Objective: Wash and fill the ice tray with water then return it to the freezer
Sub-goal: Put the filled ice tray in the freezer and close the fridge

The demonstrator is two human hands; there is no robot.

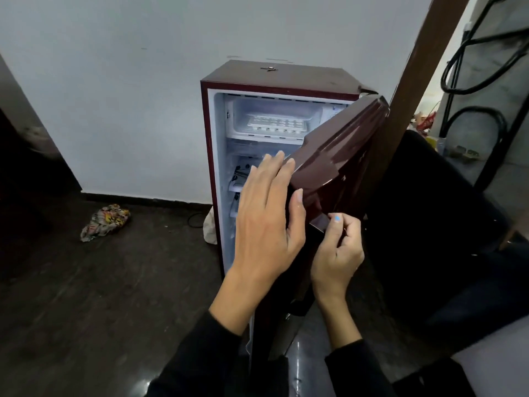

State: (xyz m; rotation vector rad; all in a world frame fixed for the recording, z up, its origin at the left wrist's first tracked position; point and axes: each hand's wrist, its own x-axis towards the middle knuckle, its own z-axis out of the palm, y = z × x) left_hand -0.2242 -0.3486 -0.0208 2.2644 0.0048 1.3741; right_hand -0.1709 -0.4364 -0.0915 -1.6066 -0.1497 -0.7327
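Note:
A small maroon fridge (274, 78) stands against the white wall with its door (337, 150) swung partly across the opening. In the freezer compartment (286, 106) at the top lies a white ice tray (276, 123), flat on the shelf. My left hand (266, 213) rests flat on the door's free edge, fingers spread and thumb on the door's face. My right hand (337, 247) is curled at the door's handle recess, fingertips pinching its lower edge. The lower fridge shelves are mostly hidden behind my left hand.
A crumpled patterned cloth (104, 222) lies on the dark floor to the left. A white bag (210, 227) leans at the fridge's left foot. A wooden door frame (429, 67) and a dark chair (435, 224) crowd the right side. Black cables (481, 81) hang further right.

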